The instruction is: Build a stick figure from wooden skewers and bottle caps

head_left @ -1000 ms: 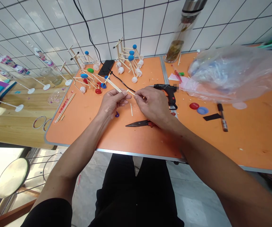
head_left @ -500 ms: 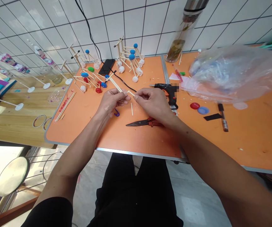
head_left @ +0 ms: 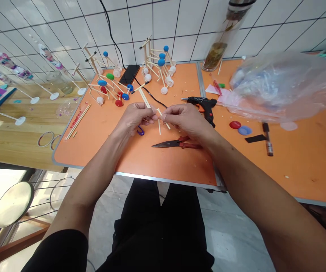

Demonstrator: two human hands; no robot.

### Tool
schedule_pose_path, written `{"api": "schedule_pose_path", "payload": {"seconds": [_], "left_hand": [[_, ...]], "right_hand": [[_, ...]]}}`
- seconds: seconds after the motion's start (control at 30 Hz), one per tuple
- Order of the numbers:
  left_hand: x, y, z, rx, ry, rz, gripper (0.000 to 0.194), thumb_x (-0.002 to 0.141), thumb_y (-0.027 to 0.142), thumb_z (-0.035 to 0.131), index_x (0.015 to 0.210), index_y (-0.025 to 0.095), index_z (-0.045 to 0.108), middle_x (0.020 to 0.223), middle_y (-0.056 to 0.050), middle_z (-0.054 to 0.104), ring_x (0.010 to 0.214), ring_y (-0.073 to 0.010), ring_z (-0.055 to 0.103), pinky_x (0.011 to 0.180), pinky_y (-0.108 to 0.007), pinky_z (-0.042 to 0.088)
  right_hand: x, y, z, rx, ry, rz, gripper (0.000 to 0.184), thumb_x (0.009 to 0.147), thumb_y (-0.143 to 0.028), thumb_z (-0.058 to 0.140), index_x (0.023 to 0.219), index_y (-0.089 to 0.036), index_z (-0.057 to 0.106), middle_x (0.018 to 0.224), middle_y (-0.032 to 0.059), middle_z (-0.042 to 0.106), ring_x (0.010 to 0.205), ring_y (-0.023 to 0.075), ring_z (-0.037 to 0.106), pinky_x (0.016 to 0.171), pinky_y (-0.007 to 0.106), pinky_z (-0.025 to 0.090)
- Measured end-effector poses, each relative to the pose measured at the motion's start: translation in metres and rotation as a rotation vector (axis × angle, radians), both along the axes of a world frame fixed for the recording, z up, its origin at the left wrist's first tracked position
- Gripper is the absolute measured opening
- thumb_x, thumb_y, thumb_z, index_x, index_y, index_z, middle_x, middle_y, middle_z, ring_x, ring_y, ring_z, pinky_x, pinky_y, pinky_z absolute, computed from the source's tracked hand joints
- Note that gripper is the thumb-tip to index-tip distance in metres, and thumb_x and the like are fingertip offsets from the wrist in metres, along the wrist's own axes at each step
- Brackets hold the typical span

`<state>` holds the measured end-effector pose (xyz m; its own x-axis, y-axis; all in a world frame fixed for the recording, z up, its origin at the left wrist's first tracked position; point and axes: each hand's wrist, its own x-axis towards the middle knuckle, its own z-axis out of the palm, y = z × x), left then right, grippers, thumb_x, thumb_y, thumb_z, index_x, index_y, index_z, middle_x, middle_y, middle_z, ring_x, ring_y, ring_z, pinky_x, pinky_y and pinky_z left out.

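My left hand [head_left: 140, 114] is closed on a frame of thin wooden sticks [head_left: 144, 96] with a dark-tipped crosspiece at its far end. Just to the right, my right hand [head_left: 181, 116] pinches a short wooden stick [head_left: 166, 123], its upper end close to the fingers of the left; whether it touches the frame I cannot tell. Another short stick [head_left: 159, 127] shows below, between the hands. Red-handled pliers [head_left: 167, 144] lie on the orange table [head_left: 140, 158] under my right wrist. A black glue gun [head_left: 204, 105] rests beyond the right hand.
Stick models with coloured caps [head_left: 102, 82] stand at the back left, near a black phone [head_left: 129, 74]. A glass bottle [head_left: 215, 53] stands by the wall. To the right are a clear plastic bag [head_left: 282, 88], a marker [head_left: 267, 139] and loose caps [head_left: 244, 130].
My right hand has turned the short stick to point more steeply down toward me. The left hand still holds the stick frame. The camera view has shifted slightly.
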<state>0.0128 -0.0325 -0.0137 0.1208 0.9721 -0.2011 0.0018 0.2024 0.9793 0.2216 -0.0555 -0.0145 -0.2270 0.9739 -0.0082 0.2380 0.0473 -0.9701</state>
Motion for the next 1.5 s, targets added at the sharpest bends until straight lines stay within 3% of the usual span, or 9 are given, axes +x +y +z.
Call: {"api": "schedule_pose_path", "payload": {"seconds": [0.23, 0.6, 1.5], "left_hand": [[-0.0018, 0.0006, 0.0015, 0.001, 0.014, -0.009, 0.024, 0.070, 0.028, 0.097, 0.077, 0.014, 0.078, 0.071, -0.008, 0.081, 0.055, -0.0104, 0.068, 0.054, -0.019, 0.049], [-0.0026, 0.0028, -0.0046, 0.018, -0.010, -0.003, 0.025, 0.071, 0.029, 0.097, 0.077, 0.015, 0.077, 0.077, -0.010, 0.084, 0.055, -0.0095, 0.068, 0.055, -0.019, 0.049], [-0.0008, 0.0020, -0.0042, 0.007, -0.033, 0.023, 0.029, 0.069, 0.030, 0.099, 0.081, 0.015, 0.078, 0.078, -0.008, 0.084, 0.055, -0.0090, 0.068, 0.055, -0.019, 0.050]], "right_hand": [[-0.0016, 0.0000, -0.0010, -0.002, 0.001, 0.001, 0.021, 0.078, -0.039, 0.083, 0.077, -0.018, 0.078, 0.069, -0.0011, 0.063, 0.065, 0.0128, 0.047, 0.062, 0.031, 0.032], [-0.0051, -0.0058, 0.0038, -0.010, -0.005, -0.024, 0.017, 0.083, -0.034, 0.081, 0.077, -0.019, 0.077, 0.059, -0.0044, 0.047, 0.062, 0.0127, 0.040, 0.061, 0.032, 0.028], [-0.0052, -0.0017, -0.0017, -0.043, 0.050, -0.018, 0.019, 0.081, -0.037, 0.082, 0.080, -0.019, 0.078, 0.058, -0.0049, 0.050, 0.059, 0.0120, 0.039, 0.059, 0.032, 0.026]]}}
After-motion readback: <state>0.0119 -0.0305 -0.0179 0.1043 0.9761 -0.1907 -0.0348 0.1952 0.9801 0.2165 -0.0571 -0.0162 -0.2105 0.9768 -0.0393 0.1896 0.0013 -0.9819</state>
